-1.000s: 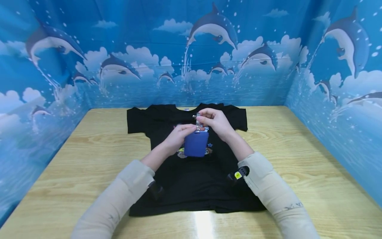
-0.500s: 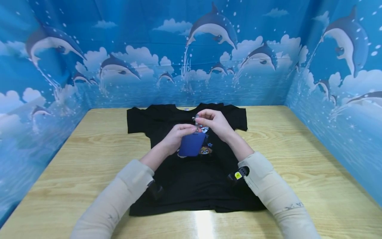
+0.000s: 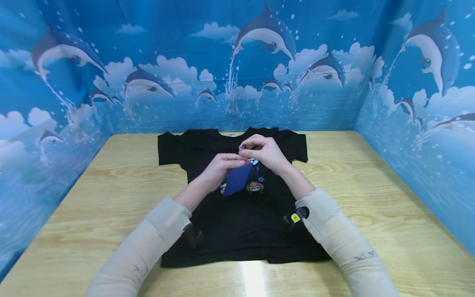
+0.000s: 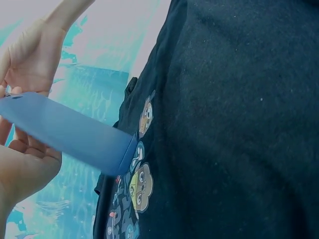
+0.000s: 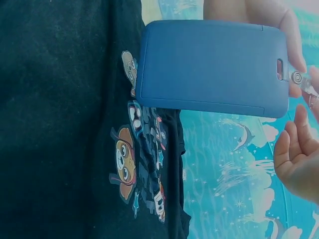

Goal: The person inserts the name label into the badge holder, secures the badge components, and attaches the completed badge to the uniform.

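Note:
A blue ID badge holder hangs tilted above a black T-shirt with cartoon dogs printed on its chest. My left hand pinches the top end of the holder by its slot, thumb and fingers together. Just above, my right hand pinches the small metal clip joined to the holder. From the right wrist, a clear strap with a snap shows threaded at the holder's slot. Fingers hide much of the clip. In the left wrist view the badge holder appears nearly edge-on.
The T-shirt lies spread flat on a light wood table, sleeves at the far side. Blue dolphin-print curtains close in the back and both sides. A small camera sits at each wrist.
The badge holder has turned and swung a little to the left, from facing flat to more edge-on. The clip has tipped and is now more covered by my right fingers. Both hands stay nearly in place.

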Available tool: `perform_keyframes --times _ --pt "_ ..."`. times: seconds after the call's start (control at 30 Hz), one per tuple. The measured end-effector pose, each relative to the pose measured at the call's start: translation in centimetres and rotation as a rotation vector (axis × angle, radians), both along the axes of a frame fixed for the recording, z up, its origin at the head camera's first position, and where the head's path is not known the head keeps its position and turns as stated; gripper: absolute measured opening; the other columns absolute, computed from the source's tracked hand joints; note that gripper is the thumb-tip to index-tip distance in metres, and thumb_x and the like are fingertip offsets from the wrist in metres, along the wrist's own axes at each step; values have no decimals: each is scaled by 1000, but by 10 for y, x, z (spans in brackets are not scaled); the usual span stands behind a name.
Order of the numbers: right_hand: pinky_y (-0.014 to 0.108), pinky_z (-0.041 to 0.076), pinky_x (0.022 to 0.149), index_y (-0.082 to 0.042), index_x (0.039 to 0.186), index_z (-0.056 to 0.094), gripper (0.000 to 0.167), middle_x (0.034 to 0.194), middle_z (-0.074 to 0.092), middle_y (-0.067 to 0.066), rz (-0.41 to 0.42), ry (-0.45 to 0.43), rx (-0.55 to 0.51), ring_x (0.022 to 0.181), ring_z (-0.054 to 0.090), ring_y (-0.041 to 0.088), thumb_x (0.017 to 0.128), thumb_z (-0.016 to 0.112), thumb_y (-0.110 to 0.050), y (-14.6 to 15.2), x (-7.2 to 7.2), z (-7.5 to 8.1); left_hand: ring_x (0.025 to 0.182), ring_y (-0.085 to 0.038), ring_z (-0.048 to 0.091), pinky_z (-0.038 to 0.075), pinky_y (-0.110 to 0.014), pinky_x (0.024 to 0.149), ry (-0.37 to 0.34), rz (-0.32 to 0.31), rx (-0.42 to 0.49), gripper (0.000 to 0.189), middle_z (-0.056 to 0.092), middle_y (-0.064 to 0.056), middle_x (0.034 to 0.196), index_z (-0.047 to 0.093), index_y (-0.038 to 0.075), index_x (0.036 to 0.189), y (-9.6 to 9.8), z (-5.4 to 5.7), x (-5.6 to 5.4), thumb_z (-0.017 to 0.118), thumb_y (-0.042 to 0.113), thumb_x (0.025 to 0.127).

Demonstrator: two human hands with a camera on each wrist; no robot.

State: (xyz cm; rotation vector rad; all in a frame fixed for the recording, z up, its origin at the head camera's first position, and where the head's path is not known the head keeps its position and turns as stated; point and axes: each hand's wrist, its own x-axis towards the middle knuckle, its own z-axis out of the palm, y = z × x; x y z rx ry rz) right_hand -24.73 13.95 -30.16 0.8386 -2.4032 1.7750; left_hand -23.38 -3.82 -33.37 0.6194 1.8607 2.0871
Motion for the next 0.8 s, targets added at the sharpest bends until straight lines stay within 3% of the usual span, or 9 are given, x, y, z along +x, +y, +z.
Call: perform_keyframes --times 0.13,0.27,0.47,0.63,0.8 --pt "31 47 68 5 102 67 20 96 57 8 15 26 2 85 52 21 85 66 -6 0 -1 -1 109 -25 55 40 -40 95 -18 21 -25 35 67 -8 103 55 -16 114 -1 2 0 54 8 89" --pt "35 46 74 3 107 65 25 101 56 10 -3 51 50 92 51 24 85 66 -8 1 -1 -1 101 -22 59 44 -40 90 9 101 -66 29 68 -7 100 60 -11 111 -1 3 0 58 8 89" --pt "42 43 81 0 117 59 34 109 53 12 -64 41 130 97 50 24 85 67 -12 2 -1 -2 96 -19 59 47 -36 84 163 260 -216 25 66 -9 103 68 -2 105 1 1 -1 65 15 87" --pt "35 46 73 -1 111 59 29 95 57 11 -60 -7 123 85 55 24 85 67 -14 2 1 -2 90 -20 55 47 -33 72 264 383 -373 27 60 -8 98 72 3 100 0 1 -1 68 25 85" --pt "32 47 70 0 103 61 22 88 60 10 -41 -18 113 79 56 23 88 65 -14 1 1 -3 90 -20 51 44 -34 73 324 468 -458 24 57 -6 95 73 4 94 0 1 -1 69 25 84"
